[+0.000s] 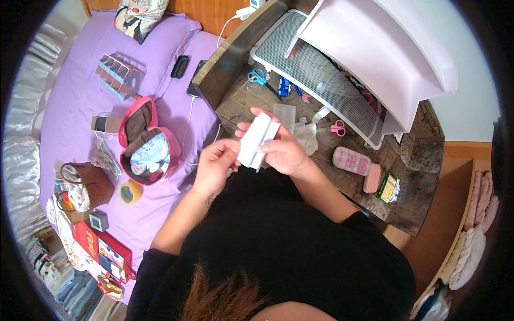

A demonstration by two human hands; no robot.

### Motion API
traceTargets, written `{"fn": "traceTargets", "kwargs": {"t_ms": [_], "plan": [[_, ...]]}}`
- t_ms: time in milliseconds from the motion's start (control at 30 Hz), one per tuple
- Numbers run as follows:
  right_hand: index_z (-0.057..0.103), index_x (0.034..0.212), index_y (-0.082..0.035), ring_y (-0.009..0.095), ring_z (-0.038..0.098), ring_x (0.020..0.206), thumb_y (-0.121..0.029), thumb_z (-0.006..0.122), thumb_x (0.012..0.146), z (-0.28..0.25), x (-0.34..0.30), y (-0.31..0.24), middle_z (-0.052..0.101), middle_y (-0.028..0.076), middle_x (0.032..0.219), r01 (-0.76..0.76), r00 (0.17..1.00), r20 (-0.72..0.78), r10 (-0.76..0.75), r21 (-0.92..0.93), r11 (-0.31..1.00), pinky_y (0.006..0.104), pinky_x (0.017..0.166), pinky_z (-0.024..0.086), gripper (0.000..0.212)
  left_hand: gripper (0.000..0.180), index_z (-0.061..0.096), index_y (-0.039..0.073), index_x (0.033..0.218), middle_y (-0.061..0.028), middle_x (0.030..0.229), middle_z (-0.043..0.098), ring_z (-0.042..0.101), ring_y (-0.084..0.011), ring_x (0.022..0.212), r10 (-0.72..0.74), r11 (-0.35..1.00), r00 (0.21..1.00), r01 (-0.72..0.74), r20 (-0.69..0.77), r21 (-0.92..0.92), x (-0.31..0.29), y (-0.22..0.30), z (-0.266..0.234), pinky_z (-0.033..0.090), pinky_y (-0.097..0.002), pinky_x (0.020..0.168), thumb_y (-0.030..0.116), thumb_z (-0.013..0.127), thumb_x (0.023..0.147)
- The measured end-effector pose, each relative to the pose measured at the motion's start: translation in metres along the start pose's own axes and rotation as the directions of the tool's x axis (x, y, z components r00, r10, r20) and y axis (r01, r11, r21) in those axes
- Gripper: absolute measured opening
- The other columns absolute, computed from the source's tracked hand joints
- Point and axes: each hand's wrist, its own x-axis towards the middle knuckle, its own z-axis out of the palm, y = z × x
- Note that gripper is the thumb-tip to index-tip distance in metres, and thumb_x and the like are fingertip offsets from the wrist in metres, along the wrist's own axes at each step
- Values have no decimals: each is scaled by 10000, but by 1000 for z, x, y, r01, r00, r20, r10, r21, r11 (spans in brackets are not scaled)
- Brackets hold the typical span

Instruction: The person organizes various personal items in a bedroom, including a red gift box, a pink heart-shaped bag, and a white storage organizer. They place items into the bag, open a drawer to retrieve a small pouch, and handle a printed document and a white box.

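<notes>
In the head view, a small white folded rectangle that looks like paper [258, 140] is held up in front of the body, between the purple-sheeted bed [182, 120] on the left and the brown wood-patterned desk [415, 184] on the right. The right hand [282, 151] grasps it, thumb pressed across the near face and fingers spread behind, probably so the thin layers stay flat and backed. The left hand [216, 160] is half curled at its lower left edge, thumb and forefinger close together; I cannot tell whether they pinch the edge or only rest against it. Both forearms bend inward, which seems to bring the 2 hands together at 1 small piece.

On the far part of the desk lie blue-handled scissors [262, 81], near a silver mesh-topped stand [292, 48], which is raised on legs and so leaves space beneath. Pink-handled scissors [332, 128] lie right of the right hand. On the bed, a pink heart-shaped case [175, 160] stands open, its lid tipped back, exposing a pale blue plush item [150, 153]. A yellow tape roll [129, 193] lies flat just nearer, likely steadier that way on soft cloth.
</notes>
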Motion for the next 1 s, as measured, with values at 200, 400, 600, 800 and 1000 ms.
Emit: {"fn": "traceTargets", "kwargs": {"t_ms": [200,400,600,800,1000], "plan": [[429,1212,-53,220,524,1011,56,567,666,0,1,-16,516,108,1105,-20,998,-60,22,38,999,354,860,440,574,156,529,4,894,-41,721,564,516,-92,583,115,967,987,-137,-111,-215,4,18,-12,425,-197,529,152,480,907],[567,1015,-31,134,584,815,-18,630,766,-11,9,-12,603,57,909,-43,962,-273,-6,-175,984,278,739,477,257,156,548,-20,924,-90,796,611,603,-116,665,50,935,993,-9,109,-354,-5,27,-17,493,-185,583,123,494,894],[567,1047,-16,128,588,807,-14,616,777,-10,10,-13,607,65,923,-120,974,-215,73,-218,968,268,740,478,275,181,544,-50,950,-99,777,618,623,-136,675,102,861,974,16,204,-509,-9,29,-23,516,-195,608,113,492,891],[522,1127,1,177,555,966,-23,605,780,-5,14,-1,569,84,1063,-178,981,-133,138,-361,915,300,833,450,358,211,541,-59,967,-121,793,628,629,-145,700,91,882,971,24,220,-470,-17,34,-26,519,-203,628,131,477,901],[386,1286,-26,200,435,1136,-196,524,882,31,5,17,458,130,1224,300,940,319,-119,-609,734,326,941,351,459,208,554,-35,989,-97,817,624,613,-128,708,18,965,990,20,143,-261,-31,34,-25,502,-213,645,136,465,909]]}}
